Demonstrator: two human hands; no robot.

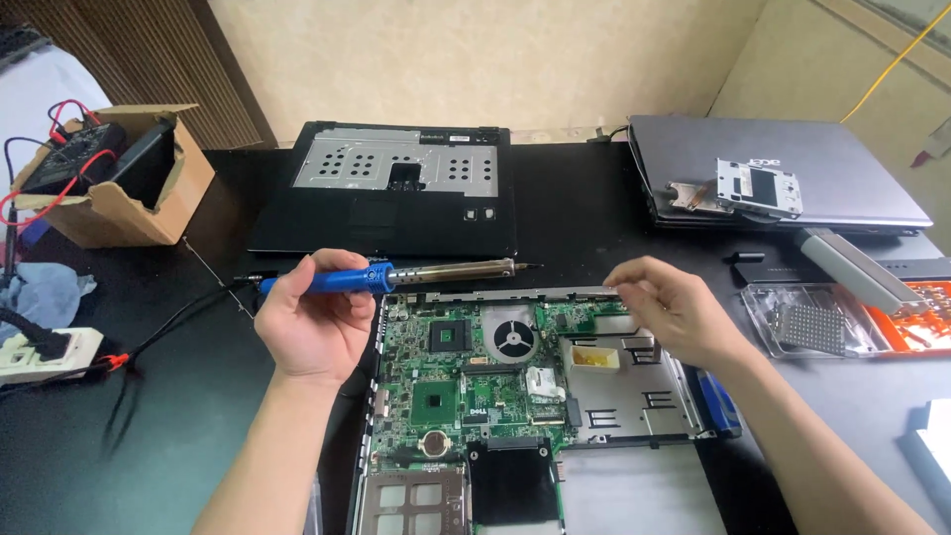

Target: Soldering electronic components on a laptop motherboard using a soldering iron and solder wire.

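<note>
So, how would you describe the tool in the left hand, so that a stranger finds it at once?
Start at the opened laptop with the green circuit board in the middle of the black table. Just above its top edge, the left hand holds a soldering iron level. It alone has a bright blue handle and a long metal tip pointing right.

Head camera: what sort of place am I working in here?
Likely an electronics repair bench. The left hand holds a blue-handled soldering iron above an opened laptop's green motherboard, with a stripped laptop base and a closed grey laptop behind on the black table.
</note>
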